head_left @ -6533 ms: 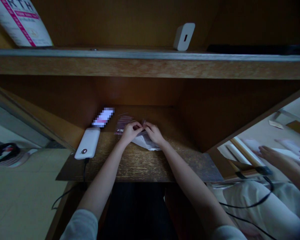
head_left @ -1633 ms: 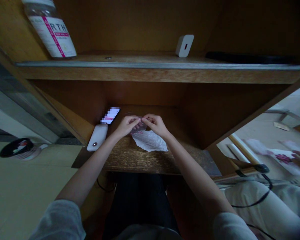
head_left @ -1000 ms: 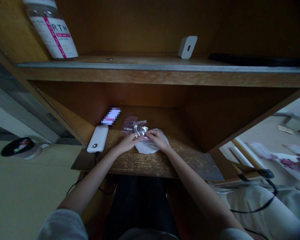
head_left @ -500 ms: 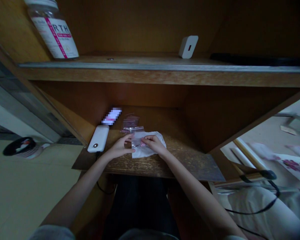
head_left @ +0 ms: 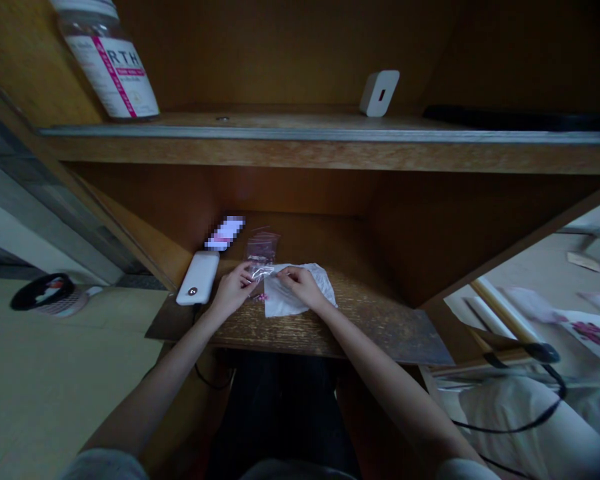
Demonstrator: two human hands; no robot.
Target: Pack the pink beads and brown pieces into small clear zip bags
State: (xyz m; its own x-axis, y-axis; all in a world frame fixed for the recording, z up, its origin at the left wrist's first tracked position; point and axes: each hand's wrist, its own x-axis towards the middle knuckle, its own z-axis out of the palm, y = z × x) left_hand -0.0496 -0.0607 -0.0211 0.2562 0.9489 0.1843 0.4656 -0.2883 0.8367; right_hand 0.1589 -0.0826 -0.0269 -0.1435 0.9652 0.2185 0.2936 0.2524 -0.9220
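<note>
On the worn brown wooden desk (head_left: 365, 327), the left hand (head_left: 233, 290), just beside a white power bank (head_left: 198, 277), seems to pinch a small clear plastic bag (head_left: 261, 272); the right hand (head_left: 303, 287) rests on crumpled white paper (head_left: 280, 300), its grip too dim to tell.

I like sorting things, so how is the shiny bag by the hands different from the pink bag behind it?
The shiny bag sits at the fingers of the left hand, but nobody touches the pink bag, which lies on the wooden desk. The shiny bag looks clear; the pink bag looks pinkish. The shiny bag is nearer the person. Both are small, thin plastic bags.
</note>
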